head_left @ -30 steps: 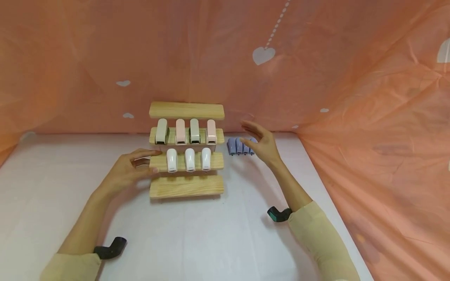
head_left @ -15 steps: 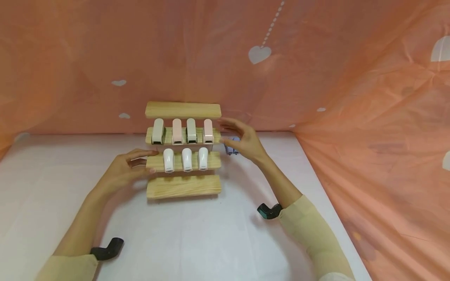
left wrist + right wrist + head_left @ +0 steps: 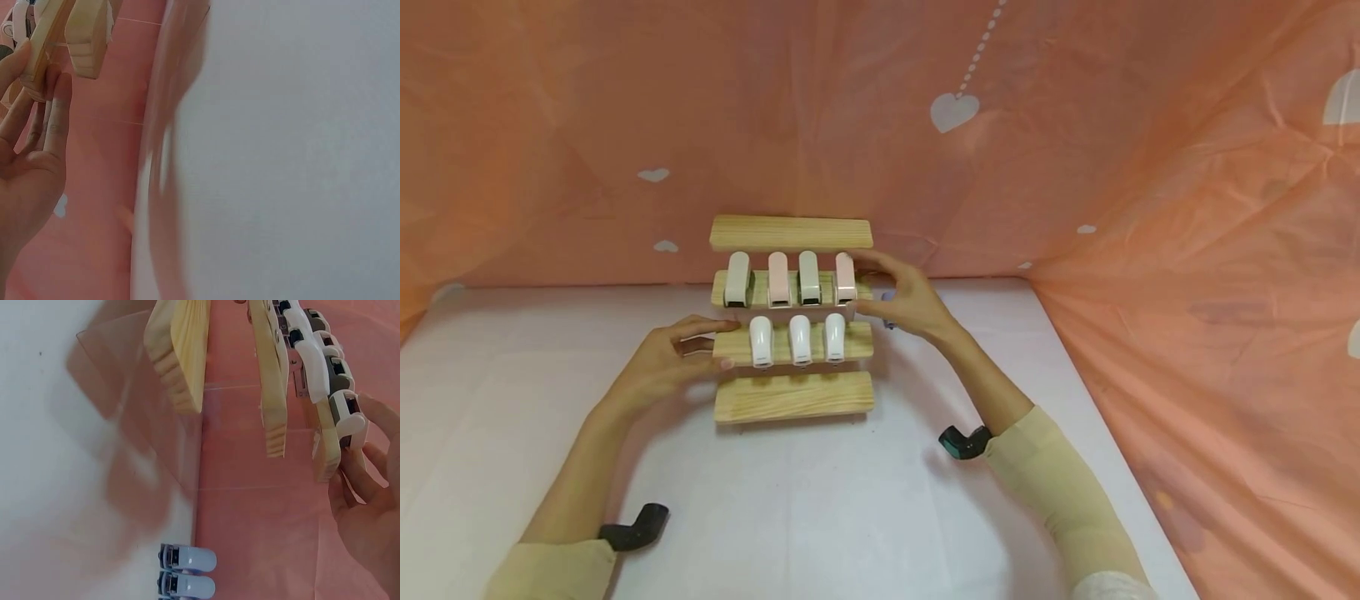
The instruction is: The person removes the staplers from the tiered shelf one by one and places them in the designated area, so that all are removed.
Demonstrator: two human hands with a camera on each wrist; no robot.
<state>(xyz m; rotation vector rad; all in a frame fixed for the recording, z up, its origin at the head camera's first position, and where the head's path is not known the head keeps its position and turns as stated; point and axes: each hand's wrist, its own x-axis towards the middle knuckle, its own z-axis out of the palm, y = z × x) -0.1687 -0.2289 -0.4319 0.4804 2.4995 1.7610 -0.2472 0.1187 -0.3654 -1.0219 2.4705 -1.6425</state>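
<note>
Seven staplers (image 3: 801,340) sit on the wooden rack (image 3: 793,398). Right hand (image 3: 910,300), at the blue staplers (image 3: 195,559) 1 s earlier, now brackets the rightmost pink stapler (image 3: 845,277), rack's 2 o'clock; grip cannot be told. Left hand (image 3: 658,362) pinches a shelf end (image 3: 733,343), 8–9 o'clock, apparently steadying.

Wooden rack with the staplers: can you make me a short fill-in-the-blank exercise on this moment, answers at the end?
The lower row of staplers on the wooden rack is coloured ____.
The left hand grips the ____ end of the board bearing that row.
On the rack, the stapler nearest the right hand is topped in ____.
Blue staplers stand on the table to the ____ of the rack.
Missing words: white; left; pink; right.
</note>
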